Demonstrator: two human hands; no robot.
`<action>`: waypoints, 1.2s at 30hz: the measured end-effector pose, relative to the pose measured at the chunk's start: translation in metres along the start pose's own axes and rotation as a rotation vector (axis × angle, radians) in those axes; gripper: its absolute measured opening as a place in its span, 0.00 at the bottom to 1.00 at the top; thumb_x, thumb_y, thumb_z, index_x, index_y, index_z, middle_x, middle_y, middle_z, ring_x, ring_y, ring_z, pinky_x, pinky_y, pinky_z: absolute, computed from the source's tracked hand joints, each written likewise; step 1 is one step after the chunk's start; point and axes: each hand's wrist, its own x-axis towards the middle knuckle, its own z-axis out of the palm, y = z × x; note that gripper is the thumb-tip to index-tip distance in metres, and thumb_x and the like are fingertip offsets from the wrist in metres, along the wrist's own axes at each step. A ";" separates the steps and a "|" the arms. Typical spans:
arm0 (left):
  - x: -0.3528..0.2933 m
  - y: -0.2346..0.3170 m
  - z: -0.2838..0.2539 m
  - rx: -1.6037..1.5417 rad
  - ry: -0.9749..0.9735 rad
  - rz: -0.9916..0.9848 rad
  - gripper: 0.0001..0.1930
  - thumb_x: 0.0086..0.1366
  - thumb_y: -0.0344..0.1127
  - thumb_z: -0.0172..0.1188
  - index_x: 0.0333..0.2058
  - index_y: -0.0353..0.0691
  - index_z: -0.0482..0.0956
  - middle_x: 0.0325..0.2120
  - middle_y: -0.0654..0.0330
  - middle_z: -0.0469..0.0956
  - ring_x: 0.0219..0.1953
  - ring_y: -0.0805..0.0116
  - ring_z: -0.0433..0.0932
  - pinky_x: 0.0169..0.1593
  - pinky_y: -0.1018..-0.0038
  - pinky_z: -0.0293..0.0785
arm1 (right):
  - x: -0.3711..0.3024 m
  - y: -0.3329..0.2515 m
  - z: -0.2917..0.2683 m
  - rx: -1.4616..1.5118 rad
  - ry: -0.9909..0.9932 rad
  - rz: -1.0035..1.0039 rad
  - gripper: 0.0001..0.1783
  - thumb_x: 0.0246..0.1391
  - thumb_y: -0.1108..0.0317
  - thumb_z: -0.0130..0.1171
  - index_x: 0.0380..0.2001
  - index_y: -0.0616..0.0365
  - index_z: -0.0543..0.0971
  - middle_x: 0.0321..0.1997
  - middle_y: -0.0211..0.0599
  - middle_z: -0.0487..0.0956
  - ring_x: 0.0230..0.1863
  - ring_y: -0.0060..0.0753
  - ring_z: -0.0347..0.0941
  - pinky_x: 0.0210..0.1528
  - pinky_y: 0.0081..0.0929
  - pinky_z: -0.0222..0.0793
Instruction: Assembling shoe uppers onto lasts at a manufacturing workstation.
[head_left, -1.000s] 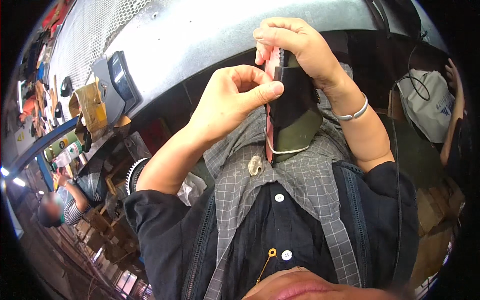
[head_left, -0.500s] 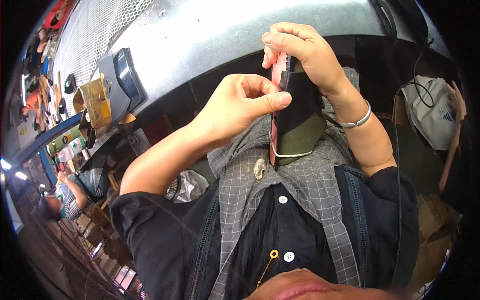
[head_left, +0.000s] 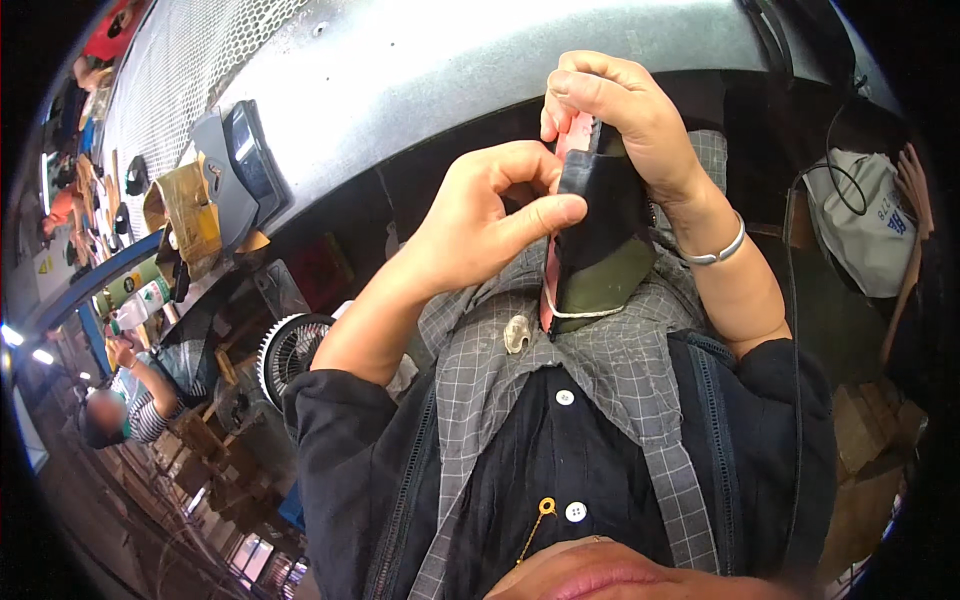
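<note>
On the checked apron [head_left: 470,390] over my lap stands what looks like a shoe upper [head_left: 605,275], dark green and black with a pink underside facing left. A thin white cord [head_left: 590,315] runs round its near end. My left hand [head_left: 505,205] pinches the edge of the black part between thumb and bent fingers; its fingertips are partly hidden behind that edge. Over the far end curl the fingers of my right hand [head_left: 625,115], gripping it from the right. A small crumpled pale scrap [head_left: 517,333] lies on the apron beside the near end.
A grey metal bench [head_left: 420,65] spans the far side. At its left are a dark phone-like device [head_left: 252,155] and a brown-taped object [head_left: 190,215]. A black fan [head_left: 290,350] stands by my left elbow, a pale bag [head_left: 860,220] at right. Another person [head_left: 150,390] sits far left.
My left forearm has swung inward, uncovering the fan. Both hands and the far end of the shoe upper have shifted slightly to the right, and the black edge has turned toward my left thumb.
</note>
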 end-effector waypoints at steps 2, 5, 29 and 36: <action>0.003 -0.001 -0.003 -0.046 -0.032 0.000 0.08 0.60 0.32 0.59 0.27 0.35 0.72 0.22 0.68 0.72 0.28 0.83 0.68 0.32 0.83 0.66 | 0.000 -0.001 0.001 0.032 -0.007 0.008 0.14 0.53 0.60 0.55 0.21 0.58 0.76 0.20 0.28 0.73 0.25 0.17 0.68 0.33 0.17 0.63; 0.004 -0.013 -0.001 -0.327 -0.031 0.023 0.08 0.61 0.32 0.58 0.26 0.35 0.72 0.22 0.69 0.71 0.28 0.83 0.67 0.33 0.82 0.64 | 0.000 0.000 -0.003 0.058 -0.030 -0.006 0.14 0.53 0.60 0.55 0.20 0.57 0.75 0.20 0.28 0.73 0.25 0.17 0.68 0.33 0.17 0.62; 0.022 -0.042 0.035 -0.512 0.312 0.100 0.45 0.41 0.39 0.74 0.55 0.31 0.58 0.48 0.55 0.67 0.50 0.69 0.67 0.55 0.72 0.63 | -0.033 -0.024 0.017 0.022 0.104 -0.079 0.29 0.59 0.53 0.43 0.51 0.70 0.66 0.49 0.46 0.73 0.52 0.31 0.67 0.55 0.25 0.60; 0.020 -0.033 0.039 -0.482 0.326 0.074 0.35 0.44 0.33 0.73 0.48 0.32 0.63 0.37 0.57 0.73 0.39 0.73 0.74 0.44 0.76 0.73 | -0.056 -0.027 0.013 -0.147 0.103 -0.139 0.29 0.56 0.67 0.53 0.57 0.68 0.59 0.53 0.41 0.68 0.55 0.29 0.64 0.57 0.23 0.58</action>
